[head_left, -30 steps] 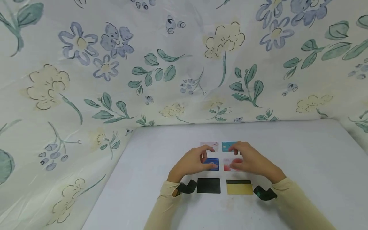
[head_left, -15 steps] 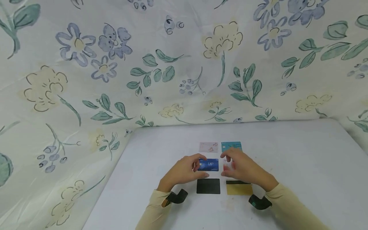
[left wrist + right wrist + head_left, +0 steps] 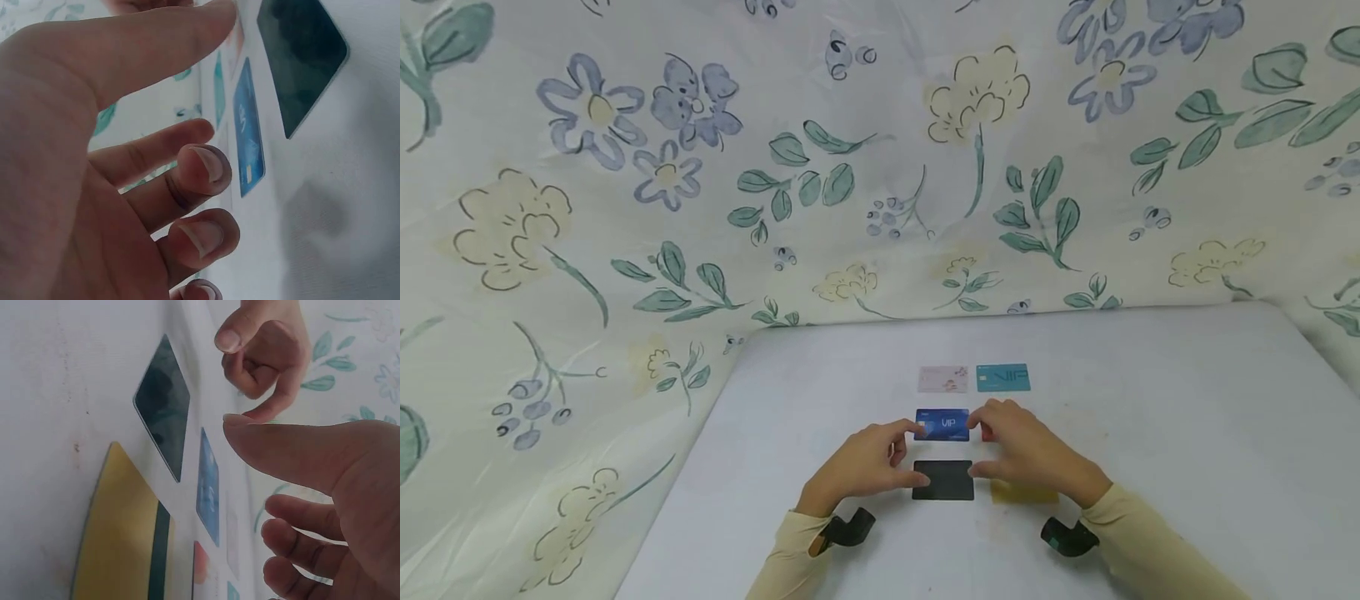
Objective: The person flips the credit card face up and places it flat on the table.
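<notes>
Left hand [image 3: 867, 460] and right hand [image 3: 1028, 450], both loosely spread, flank the black card [image 3: 943, 480]; the right partly hides the gold card [image 3: 1024, 494] (and the red-white card [image 3: 200, 569]) from the head camera

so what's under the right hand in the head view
Beneath the right hand, parts of two cards show: a sliver of the red-patterned card and the near part of the gold card. The hand covers the rest there.

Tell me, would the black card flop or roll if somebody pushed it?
The black card looks thin and flat, so it'd probably slide, not roll. Its straight edges suggest it's fairly stiff. Its shiny, reflecting face might feel slippery.
</notes>
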Motion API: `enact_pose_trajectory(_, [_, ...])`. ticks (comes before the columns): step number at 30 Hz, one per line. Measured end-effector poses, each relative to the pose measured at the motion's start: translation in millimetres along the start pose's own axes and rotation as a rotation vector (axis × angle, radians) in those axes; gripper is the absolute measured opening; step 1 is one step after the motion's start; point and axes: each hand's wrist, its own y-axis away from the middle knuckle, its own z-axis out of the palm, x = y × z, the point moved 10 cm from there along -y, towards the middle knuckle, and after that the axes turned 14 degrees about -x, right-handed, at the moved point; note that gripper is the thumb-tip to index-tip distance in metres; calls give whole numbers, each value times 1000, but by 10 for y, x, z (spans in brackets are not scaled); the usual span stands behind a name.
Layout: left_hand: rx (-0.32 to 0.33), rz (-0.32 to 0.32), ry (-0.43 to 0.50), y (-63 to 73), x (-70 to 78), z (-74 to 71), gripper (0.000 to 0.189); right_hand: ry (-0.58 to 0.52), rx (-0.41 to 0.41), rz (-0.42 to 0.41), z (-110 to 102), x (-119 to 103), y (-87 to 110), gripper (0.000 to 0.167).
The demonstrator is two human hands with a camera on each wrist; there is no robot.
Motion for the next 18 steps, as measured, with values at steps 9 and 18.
enact_pose_trajectory(9, [-18, -26, -82, -30, -67, 67, 60, 13, -42, -3, 154, -44, -8, 54])
enact_pose_trajectory(18, [-33, -79, -110, -7, -136, 137, 58, 13, -84, 25, 306, -66, -27, 56])
